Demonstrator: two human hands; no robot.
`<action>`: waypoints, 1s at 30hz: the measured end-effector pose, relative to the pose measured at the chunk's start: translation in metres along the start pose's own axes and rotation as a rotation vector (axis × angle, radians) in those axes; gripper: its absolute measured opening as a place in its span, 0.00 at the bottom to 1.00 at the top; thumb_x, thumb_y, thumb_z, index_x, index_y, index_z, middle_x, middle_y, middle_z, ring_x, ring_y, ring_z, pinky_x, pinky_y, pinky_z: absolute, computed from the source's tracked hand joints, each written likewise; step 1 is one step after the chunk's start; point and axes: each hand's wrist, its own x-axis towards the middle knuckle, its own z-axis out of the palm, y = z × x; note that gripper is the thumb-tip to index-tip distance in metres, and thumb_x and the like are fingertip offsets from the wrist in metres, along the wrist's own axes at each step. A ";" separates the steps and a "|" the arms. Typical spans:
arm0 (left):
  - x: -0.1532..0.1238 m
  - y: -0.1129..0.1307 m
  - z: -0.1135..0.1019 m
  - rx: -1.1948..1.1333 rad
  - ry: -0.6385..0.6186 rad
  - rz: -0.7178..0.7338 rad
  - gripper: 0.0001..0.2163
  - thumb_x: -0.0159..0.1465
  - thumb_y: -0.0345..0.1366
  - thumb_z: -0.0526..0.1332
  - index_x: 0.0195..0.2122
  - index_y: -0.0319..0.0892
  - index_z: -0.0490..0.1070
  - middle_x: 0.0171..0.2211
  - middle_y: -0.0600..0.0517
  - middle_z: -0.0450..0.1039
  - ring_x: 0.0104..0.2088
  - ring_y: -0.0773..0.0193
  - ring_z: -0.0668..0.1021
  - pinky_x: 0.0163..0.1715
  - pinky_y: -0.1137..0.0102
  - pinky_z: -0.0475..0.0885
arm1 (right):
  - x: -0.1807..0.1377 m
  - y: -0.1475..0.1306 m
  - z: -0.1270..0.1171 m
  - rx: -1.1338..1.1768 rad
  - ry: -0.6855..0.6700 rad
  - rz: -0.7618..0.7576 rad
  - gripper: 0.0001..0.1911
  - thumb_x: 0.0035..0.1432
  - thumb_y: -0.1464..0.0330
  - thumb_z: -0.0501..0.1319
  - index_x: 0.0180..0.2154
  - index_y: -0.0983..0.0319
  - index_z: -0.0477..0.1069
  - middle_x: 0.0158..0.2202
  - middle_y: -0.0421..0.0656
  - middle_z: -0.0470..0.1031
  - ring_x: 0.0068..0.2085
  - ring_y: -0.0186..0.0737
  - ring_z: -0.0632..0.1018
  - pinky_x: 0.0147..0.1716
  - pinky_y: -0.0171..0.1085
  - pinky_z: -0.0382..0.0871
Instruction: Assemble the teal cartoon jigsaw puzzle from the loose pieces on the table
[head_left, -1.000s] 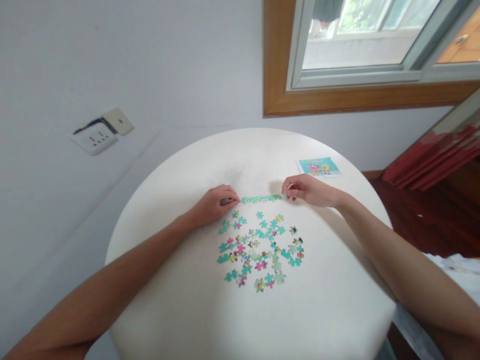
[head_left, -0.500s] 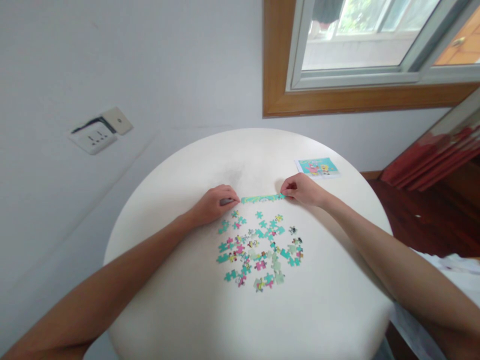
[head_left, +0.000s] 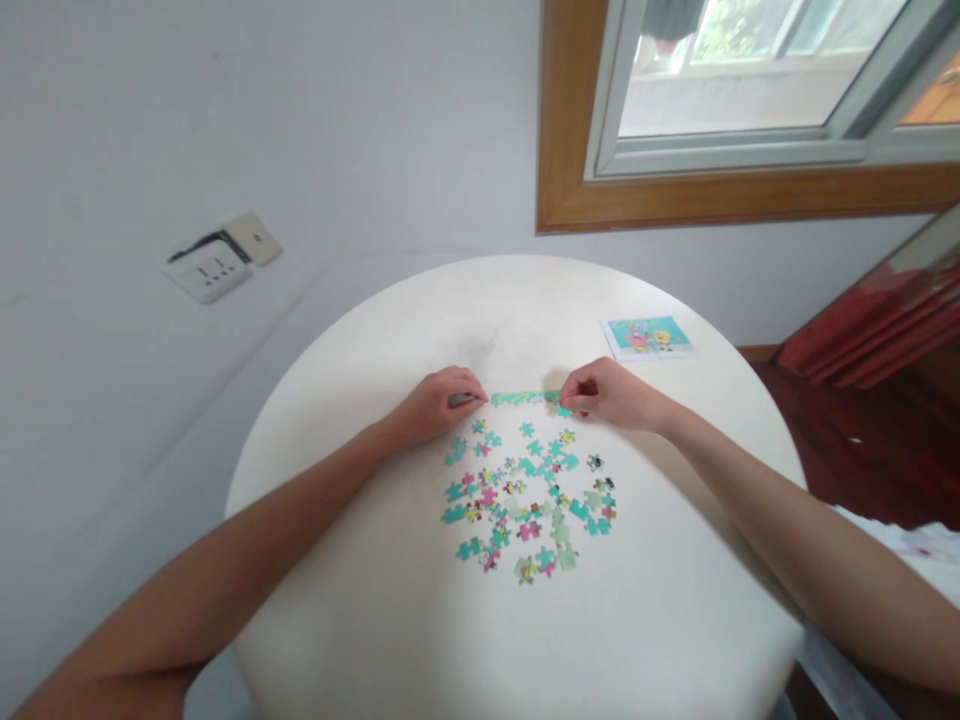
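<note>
**Two hands at the ends of a puzzle strip**

A round white counter (head_left: 420, 640) stands against a pale wall, with a wood-framed window (head_left: 559, 150) up at 1 o'clock and a white wall socket (head_left: 208, 270) at 10 o'clock. Dark wooden floor (head_left: 862, 450) shows past the counter's rim at 3 o'clock.

Near the counter's middle, a little toward 12 o'clock, lies a short joined strip (head_left: 525, 398) of teal puzzle pieces, flat and running from 9 to 3 o'clock. The person's left hand (head_left: 439, 405) rests on the counter at the strip's 9 o'clock end, fingers curled and their tips touching that end; whether they grip it or only press on it cannot be told. The right hand (head_left: 611, 393) sits at the 3 o'clock end, thumb and forefinger closed in a pinch on the strip's last piece. Both forearms reach in from the 6 o'clock side, well apart.

Just toward 6 o'clock from the strip, a scatter of loose pieces (head_left: 525, 500) in teal, pink and pale green lies spread on the counter, between the two forearms. A small picture card (head_left: 649, 336) with a teal cartoon print lies flat near the rim at 2 o'clock, apart from the right hand.
</note>
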 end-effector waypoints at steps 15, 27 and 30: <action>-0.004 0.000 -0.014 -0.082 -0.034 -0.004 0.08 0.66 0.39 0.62 0.37 0.43 0.81 0.35 0.48 0.77 0.36 0.64 0.78 0.40 0.70 0.72 | -0.013 0.003 -0.014 -0.277 -0.163 0.020 0.07 0.49 0.71 0.60 0.28 0.63 0.78 0.24 0.40 0.75 0.26 0.34 0.70 0.26 0.34 0.59; -0.006 0.005 -0.022 -0.135 -0.165 0.010 0.09 0.66 0.40 0.63 0.39 0.45 0.82 0.34 0.48 0.77 0.34 0.64 0.77 0.36 0.70 0.71 | -0.023 -0.010 -0.018 -0.244 -0.351 0.067 0.04 0.50 0.71 0.61 0.27 0.61 0.74 0.24 0.39 0.74 0.28 0.36 0.72 0.28 0.35 0.62; -0.007 0.004 -0.024 -0.162 -0.191 0.007 0.09 0.65 0.41 0.64 0.39 0.45 0.83 0.34 0.48 0.77 0.34 0.65 0.77 0.36 0.71 0.71 | -0.025 -0.011 -0.023 -0.261 -0.335 0.048 0.06 0.52 0.71 0.59 0.24 0.61 0.71 0.22 0.39 0.71 0.26 0.35 0.69 0.28 0.36 0.60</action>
